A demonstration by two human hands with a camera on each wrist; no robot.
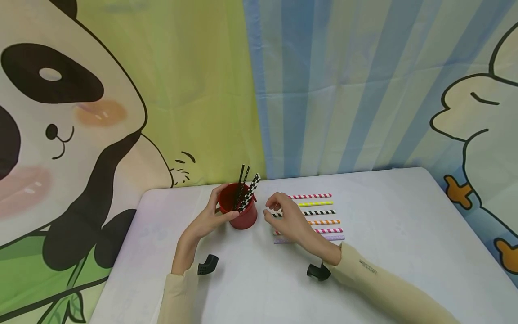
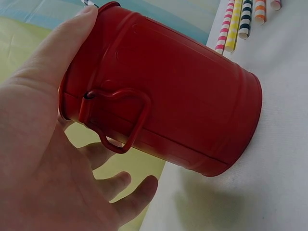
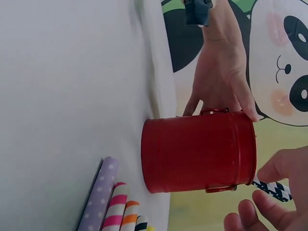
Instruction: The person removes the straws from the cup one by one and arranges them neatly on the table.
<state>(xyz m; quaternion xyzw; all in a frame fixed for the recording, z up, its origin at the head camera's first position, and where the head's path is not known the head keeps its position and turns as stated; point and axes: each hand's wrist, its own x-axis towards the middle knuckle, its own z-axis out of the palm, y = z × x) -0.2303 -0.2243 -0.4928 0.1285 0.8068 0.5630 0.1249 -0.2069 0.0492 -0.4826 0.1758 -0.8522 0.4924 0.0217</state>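
A small red metal bucket (image 1: 245,220) stands upright on the white table, with wire handles on its sides. My left hand (image 1: 207,223) holds it at the rim, thumb on the near side; the other fingers are partly hidden behind it in the head view. Dark straws and black-and-white patterned straws (image 1: 252,191) lean inside the bucket and stick out over the rim. To the right of it, my right hand (image 1: 292,221) hovers with loosely bent fingers and nothing visible between them. Under and beside that hand lies a row of striped paper straws (image 1: 323,222).
The row includes a red striped straw (image 1: 313,196), a yellow one (image 1: 317,204), a black one (image 1: 323,212) and a dotted purple one (image 1: 333,238). A printed cloth backdrop (image 1: 202,90) hangs behind the table (image 1: 404,252). Each wrist wears a black camera (image 1: 208,264).
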